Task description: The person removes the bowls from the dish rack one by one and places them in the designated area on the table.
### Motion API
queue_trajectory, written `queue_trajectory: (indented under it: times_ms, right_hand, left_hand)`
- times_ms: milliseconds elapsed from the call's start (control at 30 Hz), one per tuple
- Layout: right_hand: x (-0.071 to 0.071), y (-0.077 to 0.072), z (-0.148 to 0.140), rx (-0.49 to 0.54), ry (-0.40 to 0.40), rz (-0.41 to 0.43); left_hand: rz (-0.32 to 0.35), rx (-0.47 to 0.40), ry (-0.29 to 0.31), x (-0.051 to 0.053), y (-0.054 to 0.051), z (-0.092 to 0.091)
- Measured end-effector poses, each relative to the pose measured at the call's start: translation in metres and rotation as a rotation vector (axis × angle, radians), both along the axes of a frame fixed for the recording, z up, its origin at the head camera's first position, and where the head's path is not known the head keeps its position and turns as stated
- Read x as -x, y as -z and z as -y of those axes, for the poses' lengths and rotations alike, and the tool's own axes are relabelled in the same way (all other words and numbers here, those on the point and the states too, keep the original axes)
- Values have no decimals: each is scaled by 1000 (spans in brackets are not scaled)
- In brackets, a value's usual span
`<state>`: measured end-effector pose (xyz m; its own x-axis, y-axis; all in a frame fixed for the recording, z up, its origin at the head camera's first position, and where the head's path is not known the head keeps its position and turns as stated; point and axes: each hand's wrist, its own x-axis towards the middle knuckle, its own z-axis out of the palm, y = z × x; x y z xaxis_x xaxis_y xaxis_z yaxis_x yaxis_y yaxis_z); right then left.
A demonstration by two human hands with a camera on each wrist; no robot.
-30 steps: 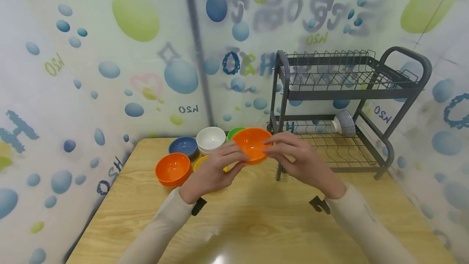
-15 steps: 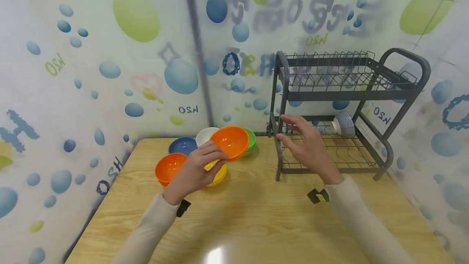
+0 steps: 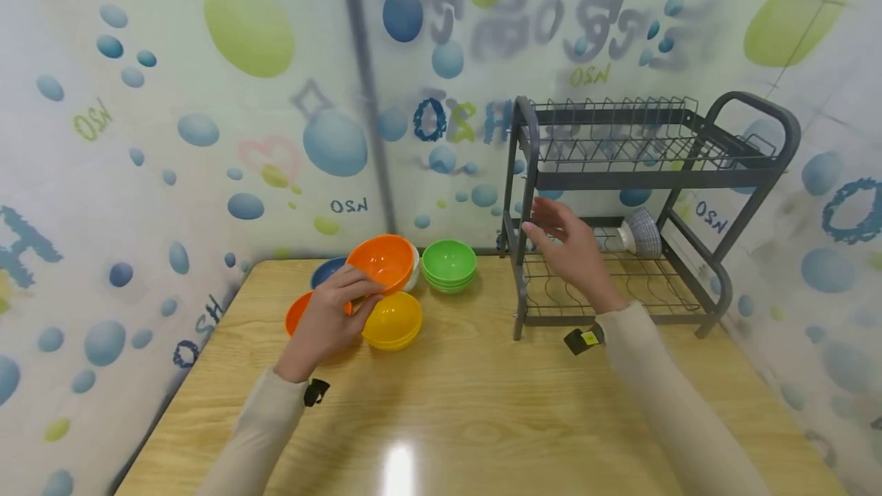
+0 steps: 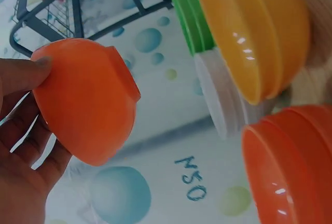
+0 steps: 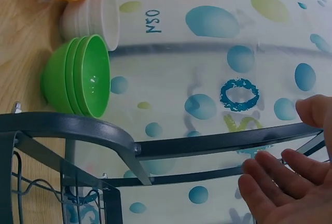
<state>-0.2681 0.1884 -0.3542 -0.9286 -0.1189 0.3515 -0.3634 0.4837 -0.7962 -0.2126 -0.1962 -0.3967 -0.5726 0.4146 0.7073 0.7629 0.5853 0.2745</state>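
Observation:
My left hand [image 3: 333, 318] pinches the rim of an orange bowl [image 3: 386, 260], thumb on one side and fingers on the other. The bowl is tilted and held above the table; in the left wrist view its outer side and foot show. Below it sit stacked orange bowls [image 4: 282, 167], partly hidden by my hand in the head view, and stacked yellow bowls [image 3: 394, 320]. White bowls [image 5: 98, 19] and a blue bowl [image 3: 324, 272] are partly covered behind. My right hand [image 3: 568, 246] holds nothing, its fingers relaxed beside the left frame of the dish rack [image 3: 648, 179].
Stacked green bowls [image 3: 449, 262] stand between the white bowls and the rack. A patterned bowl [image 3: 642, 234] lies on its side on the rack's lower shelf. Wood tabletop [image 3: 475, 404] stretches in front, and a printed curtain [image 3: 331, 44] hangs close behind.
My right hand has let go of the orange bowl and moved right and up to the rack. My left hand has carried the bowl leftward, over the other bowls, uncovering the green ones.

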Motion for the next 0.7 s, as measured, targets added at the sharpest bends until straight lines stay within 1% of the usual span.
queue_trajectory:
  times_ms: [100, 200, 333, 433, 533, 700]
  right_hand:
    - [6, -1, 2, 10, 7, 35]
    - [12, -1, 5, 30, 18, 49]
    - [17, -2, 10, 67, 46, 38]
    - [19, -3, 11, 84, 78, 28]
    - [20, -4, 10, 70, 100, 18]
    - [20, -5, 8, 19, 84, -9]
  left_hand:
    - [-21, 10, -52, 2, 7, 9]
    - [-41, 16, -94, 3, 14, 19]
    - [-58, 5, -133, 2, 24, 33]
    - [-55, -4, -155, 0, 29, 44]
    - [-56, -2, -182, -3, 34, 53]
    - [-69, 13, -226, -10, 42, 65]
